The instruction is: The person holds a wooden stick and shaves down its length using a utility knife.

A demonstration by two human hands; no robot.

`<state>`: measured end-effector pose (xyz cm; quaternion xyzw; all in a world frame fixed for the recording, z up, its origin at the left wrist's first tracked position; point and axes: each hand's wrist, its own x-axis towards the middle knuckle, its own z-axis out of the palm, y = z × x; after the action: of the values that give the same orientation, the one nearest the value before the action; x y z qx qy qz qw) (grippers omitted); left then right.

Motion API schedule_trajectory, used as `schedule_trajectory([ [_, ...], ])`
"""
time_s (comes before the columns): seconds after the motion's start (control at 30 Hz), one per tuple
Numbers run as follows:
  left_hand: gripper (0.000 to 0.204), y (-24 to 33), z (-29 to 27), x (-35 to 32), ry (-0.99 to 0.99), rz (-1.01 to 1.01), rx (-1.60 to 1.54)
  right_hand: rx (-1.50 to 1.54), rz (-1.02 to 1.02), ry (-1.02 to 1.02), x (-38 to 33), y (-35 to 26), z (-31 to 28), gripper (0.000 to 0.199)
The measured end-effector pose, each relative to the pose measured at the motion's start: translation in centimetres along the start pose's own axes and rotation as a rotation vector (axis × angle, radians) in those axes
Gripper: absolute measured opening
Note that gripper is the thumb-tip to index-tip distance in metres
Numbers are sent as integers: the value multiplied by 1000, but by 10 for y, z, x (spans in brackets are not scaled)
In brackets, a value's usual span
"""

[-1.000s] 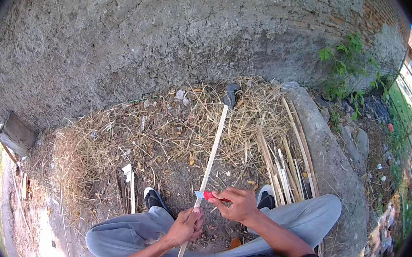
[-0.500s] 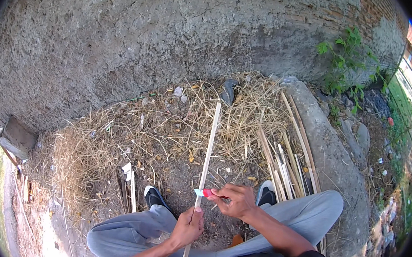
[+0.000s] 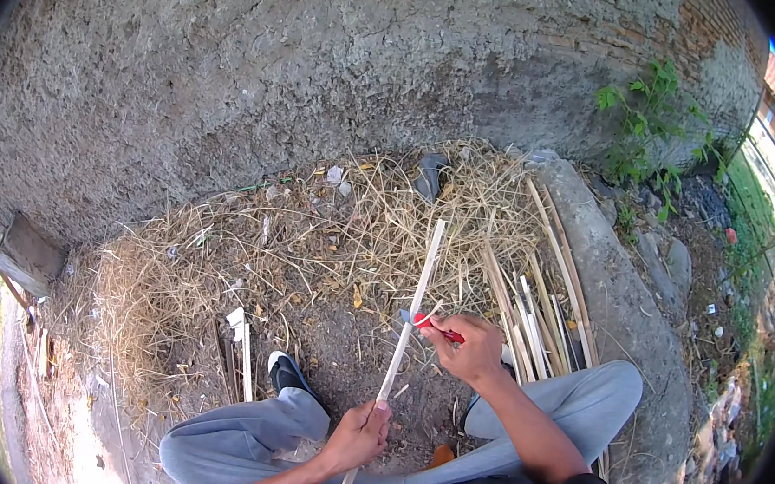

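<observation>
My left hand [image 3: 358, 436] is closed round the lower part of a long, pale wooden strip [image 3: 410, 333], which slants up and slightly right between my legs. In my right hand [image 3: 472, 348] is a knife with a red handle [image 3: 440, 330]. Its short grey blade [image 3: 405, 317] lies across the strip, well above my left hand. A thin curled shaving [image 3: 432, 311] stands beside the blade. Another small pale sliver [image 3: 401, 390] shows just right of the strip, above my left hand.
Several wooden strips [image 3: 538, 326] lie in a pile by my right knee, beside a concrete ledge [image 3: 610, 254]. Dry straw [image 3: 144, 298] covers the ground toward the rough wall [image 3: 282, 73]. A dark shoe-like object [image 3: 430, 175] lies near the wall, and a leafy plant [image 3: 650, 127] grows far right.
My right hand and the knife have moved up and to the right along the strip. The strip's far end has tilted right and come nearer. A shaving now curls at the blade.
</observation>
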<state>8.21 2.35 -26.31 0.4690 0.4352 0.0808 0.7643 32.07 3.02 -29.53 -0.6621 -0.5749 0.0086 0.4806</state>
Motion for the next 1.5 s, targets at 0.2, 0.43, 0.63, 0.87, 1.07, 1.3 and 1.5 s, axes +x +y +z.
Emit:
schedule_trajectory([
  [0.2,33,-9,5,-4,44,69,23,2,6,-13,-6,1,13,22],
  [0.43,33,-11,8,-5,77,78,35,12,29,-59,-8,3,15,22],
  [0.63,36,-21,3,-5,146,79,160,27,53,-73,-11,5,21,23],
  [0.87,40,-24,3,-5,229,115,341,53,56,-67,-15,8,24,23],
  [1.07,39,-14,4,-5,236,62,259,11,96,-106,-12,4,25,23],
  [1.3,25,-59,10,-32,128,206,657,-240,566,98,33,113,-42,27],
  [1.5,37,10,-20,-9,-12,-6,26,464,728,402,26,140,-40,21],
])
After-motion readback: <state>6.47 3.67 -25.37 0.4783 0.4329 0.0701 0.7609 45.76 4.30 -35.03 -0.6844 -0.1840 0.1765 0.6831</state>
